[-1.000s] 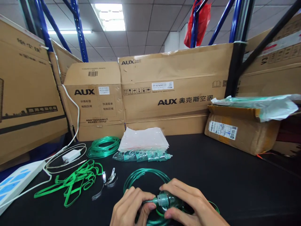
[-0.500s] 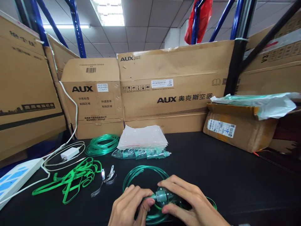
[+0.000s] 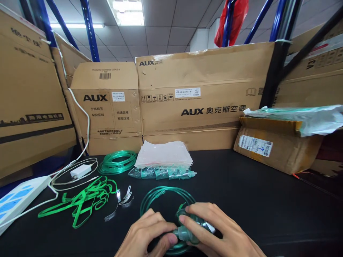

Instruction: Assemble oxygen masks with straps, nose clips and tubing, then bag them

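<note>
Near the front edge of the black table, my right hand (image 3: 221, 228) grips a clear green oxygen mask (image 3: 185, 233), its fingers curled over the body. My left hand (image 3: 147, 233) pinches the green tubing at the narrow connector of the mask; the fingers hide most of that joint. A loop of clear green tubing (image 3: 167, 189) lies on the table under and behind both hands. Part of the mask stays covered by my right fingers, and a shiny metal strip (image 3: 210, 227) shows at its right side.
On the left lie green elastic straps (image 3: 88, 198), metal nose clips (image 3: 127, 196), coiled green tubing (image 3: 118, 162), a white adapter (image 3: 80, 171) and a power strip (image 3: 21, 200). White sheets (image 3: 163, 153) rest behind bagged green parts (image 3: 163, 173). An open cardboard box (image 3: 278, 146) stands right.
The mask has turned in my right hand, so its connector sits lower and more of its body shows. My left hand stays at the connector. The view has shifted slightly.
</note>
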Demonstrator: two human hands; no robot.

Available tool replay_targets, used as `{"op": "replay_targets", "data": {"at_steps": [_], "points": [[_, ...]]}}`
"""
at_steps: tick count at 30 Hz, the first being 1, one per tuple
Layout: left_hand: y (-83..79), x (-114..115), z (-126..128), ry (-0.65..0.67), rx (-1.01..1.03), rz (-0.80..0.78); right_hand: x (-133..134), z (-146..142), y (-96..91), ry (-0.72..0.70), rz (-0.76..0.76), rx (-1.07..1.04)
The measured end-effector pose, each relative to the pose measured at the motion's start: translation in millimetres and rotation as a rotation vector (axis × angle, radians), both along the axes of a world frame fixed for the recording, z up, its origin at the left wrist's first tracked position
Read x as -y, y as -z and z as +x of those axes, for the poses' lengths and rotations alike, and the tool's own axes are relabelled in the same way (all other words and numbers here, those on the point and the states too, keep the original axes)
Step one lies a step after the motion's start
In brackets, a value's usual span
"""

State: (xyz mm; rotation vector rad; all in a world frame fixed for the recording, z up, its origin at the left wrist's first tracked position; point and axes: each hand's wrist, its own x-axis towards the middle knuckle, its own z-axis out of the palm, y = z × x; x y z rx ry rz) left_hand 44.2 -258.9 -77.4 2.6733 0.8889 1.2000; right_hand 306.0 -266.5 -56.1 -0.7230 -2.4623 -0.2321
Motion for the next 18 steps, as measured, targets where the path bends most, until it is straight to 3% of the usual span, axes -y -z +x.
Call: {"op": "replay_targets", "data": {"at_steps": [9, 18], "points": [[7.3, 0.7, -2.2, -0.028, -0.042, 0.005, -2.7, -7.2, 3.5, 0.03, 0.002, -0.032], [8.5, -2.8, 1.1, -0.035, 0.015, 0.113, -2.7, -9.9, 4.4, 0.03, -0.004, -0.17]]}}
